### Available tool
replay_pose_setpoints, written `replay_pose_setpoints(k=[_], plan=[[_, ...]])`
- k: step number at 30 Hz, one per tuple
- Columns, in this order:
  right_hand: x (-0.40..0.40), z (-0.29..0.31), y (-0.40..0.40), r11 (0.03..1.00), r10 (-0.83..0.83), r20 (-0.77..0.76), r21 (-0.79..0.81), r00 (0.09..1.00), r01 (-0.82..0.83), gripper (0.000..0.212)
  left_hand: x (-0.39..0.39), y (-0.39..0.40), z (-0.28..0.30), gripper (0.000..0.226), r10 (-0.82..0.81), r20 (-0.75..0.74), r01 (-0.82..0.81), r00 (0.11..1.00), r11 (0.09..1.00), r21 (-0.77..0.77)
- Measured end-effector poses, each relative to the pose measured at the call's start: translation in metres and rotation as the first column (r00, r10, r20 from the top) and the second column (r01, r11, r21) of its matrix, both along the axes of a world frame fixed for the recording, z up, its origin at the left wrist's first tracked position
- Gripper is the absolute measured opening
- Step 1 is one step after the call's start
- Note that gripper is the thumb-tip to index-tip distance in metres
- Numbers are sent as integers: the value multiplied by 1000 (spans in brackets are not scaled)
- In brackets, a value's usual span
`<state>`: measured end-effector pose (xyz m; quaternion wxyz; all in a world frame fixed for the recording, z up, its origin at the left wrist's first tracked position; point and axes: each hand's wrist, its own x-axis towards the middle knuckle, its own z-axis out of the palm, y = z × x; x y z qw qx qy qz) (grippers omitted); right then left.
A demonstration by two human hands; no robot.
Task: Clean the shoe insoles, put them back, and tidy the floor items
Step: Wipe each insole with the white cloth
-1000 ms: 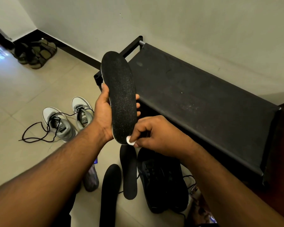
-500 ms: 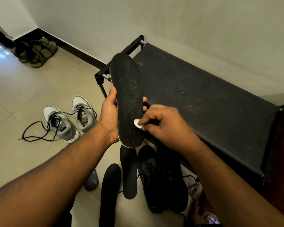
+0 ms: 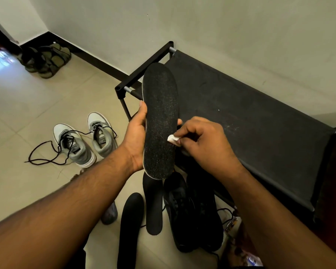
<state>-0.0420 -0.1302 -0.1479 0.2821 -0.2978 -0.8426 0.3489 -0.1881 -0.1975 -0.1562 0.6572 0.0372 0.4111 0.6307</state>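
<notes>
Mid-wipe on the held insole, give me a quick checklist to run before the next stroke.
1. Left hand grips the held insole by its edge: ok.
2. Right hand pinches the white wipe: ok.
3. Wipe touching the insole's speckled face: ok.
4. Insole fully clean: not ok, pale specks show across it.
5. Two more insoles on floor waiting beside the black shoes: ok, within view.
6. Whether the wipe is still clean enough: cannot tell, too small.
</notes>
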Motion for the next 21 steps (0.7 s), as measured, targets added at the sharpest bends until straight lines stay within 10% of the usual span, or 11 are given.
replay_pose_setpoints(k=[9, 15, 21], plan=[[-3, 20, -17, 773, 435, 11, -517, 900, -367, 16, -16, 0, -2, 85, 171, -13, -170, 985, 985, 37], [-2, 18, -7, 733, -107, -96, -680, 990, 13, 20, -18, 1, 2, 84, 201, -53, -196, 978, 977, 82], [-4, 18, -11, 563, -37, -135, -822, 990, -91, 19, -14, 1, 6, 85, 208, -63, -206, 976, 978, 46]])
